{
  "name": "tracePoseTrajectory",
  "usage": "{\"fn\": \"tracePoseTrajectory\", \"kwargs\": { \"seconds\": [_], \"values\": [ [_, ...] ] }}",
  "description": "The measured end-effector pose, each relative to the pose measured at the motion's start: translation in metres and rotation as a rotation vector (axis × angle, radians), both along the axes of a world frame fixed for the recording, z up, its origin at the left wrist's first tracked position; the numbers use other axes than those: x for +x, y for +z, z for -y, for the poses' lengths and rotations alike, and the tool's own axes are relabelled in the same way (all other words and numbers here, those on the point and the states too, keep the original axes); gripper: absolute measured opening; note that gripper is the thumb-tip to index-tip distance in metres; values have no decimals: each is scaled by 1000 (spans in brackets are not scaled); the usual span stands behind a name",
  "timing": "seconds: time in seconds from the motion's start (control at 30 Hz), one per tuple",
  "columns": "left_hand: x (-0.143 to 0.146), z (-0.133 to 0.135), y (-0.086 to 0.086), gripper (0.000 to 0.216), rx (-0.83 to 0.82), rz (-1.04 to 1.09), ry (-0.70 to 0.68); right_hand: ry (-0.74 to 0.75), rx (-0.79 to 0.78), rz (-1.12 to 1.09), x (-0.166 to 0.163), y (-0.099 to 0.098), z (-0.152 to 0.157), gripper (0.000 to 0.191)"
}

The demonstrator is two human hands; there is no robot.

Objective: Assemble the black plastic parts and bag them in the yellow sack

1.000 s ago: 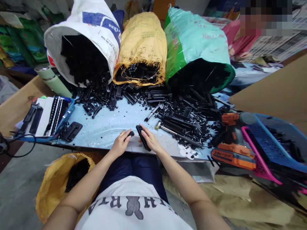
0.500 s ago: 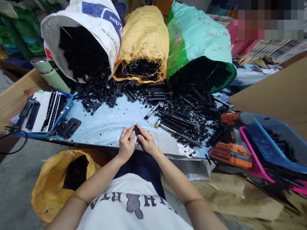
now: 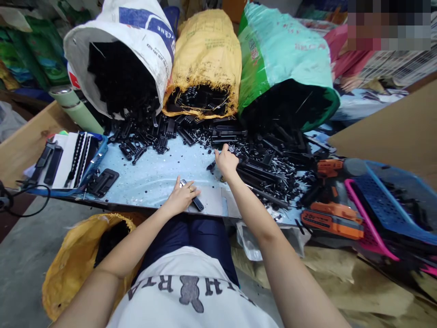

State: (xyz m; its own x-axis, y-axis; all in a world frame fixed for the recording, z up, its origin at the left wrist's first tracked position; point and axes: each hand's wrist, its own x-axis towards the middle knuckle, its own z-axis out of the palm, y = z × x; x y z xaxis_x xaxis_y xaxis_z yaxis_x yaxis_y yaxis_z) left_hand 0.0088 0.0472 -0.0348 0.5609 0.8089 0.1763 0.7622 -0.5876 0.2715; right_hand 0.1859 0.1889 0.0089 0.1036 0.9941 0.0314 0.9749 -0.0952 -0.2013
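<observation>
Along the far side of the desk [image 3: 153,175] three big sacks lie on their sides, mouths open toward the person: a white sack [image 3: 136,41] on the left, a yellow sack [image 3: 205,50] in the middle and a green sack [image 3: 283,54] on the right. Each one spills black plastic parts. Those parts run together into a pile [image 3: 273,159] that covers the right half of the pale blue top. Right of the pile sits a blue basket [image 3: 392,200], with an orange drill [image 3: 329,218] lying just beside it near the desk's front edge. At the left end a blue tray [image 3: 99,155] holds more black pieces on white card.

The right hand [image 3: 227,163] is stretched forward to the near fringe of the pile, fingers curled down among small loose bits. Its grip is hidden by the back of the hand, so I cannot tell whether it has pinched anything. The left hand [image 3: 182,198] rests at the front edge of the desk, fingers closed over a black bar [image 3: 197,204]. It pins the bar flat, with one end sticking out to the right. A small shiny bit [image 3: 183,183] shows at the fingertips.

The step in hand looks like fetching a small piece for the bar. It goes best, I judge, if the left hand holds the bar steady in one place. The right should pick a single piece with the fingertips from the thin fringe rather than dig into the tangled heap, where pieces may snag and drag others off the desk.
</observation>
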Motion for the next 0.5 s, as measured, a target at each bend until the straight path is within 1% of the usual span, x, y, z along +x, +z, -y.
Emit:
{"fn": "tracePoseTrajectory", "kwargs": {
  "seconds": [0.03, 0.1, 0.17, 0.2, 0.23, 0.27, 0.33, 0.37, 0.4, 0.43, 0.5],
  "values": [
    [0, -3, 0, 44, 0, -55, -21, -43, -61, 2, 1, 3, -10, 52],
    [-1, -7, 1, 40, 4, -129, 39, -60, -133, -10, 4, 6, -15, 62],
    [-3, -6, 1, 37, -12, -178, 142, -6, -81, -21, 12, 6, 0, 66],
    [-5, -5, 1, 34, -29, -193, 192, 77, -27, -35, 19, 6, 13, 62],
    [-7, -4, 2, 32, -51, -199, 223, 217, 15, -59, 27, 5, 29, 57],
    [-9, -3, 2, 30, -75, -195, 230, 399, 30, -93, 35, 6, 46, 49],
    [-13, -3, 4, 33, -125, -155, 155, 786, -33, -153, 50, 6, 78, 36],
    [-14, -4, 4, 34, -147, -127, 94, 937, -94, -154, 55, 6, 91, 32],
    [-15, -5, 5, 35, -166, -100, 42, 1037, -155, -125, 58, 5, 102, 30],
    [-16, -6, 6, 36, -183, -76, 6, 1085, -203, -72, 59, 2, 111, 30],
    [-15, -8, 7, 38, -212, -41, -10, 1082, -253, 53, 56, -5, 122, 31]
  ]
}}
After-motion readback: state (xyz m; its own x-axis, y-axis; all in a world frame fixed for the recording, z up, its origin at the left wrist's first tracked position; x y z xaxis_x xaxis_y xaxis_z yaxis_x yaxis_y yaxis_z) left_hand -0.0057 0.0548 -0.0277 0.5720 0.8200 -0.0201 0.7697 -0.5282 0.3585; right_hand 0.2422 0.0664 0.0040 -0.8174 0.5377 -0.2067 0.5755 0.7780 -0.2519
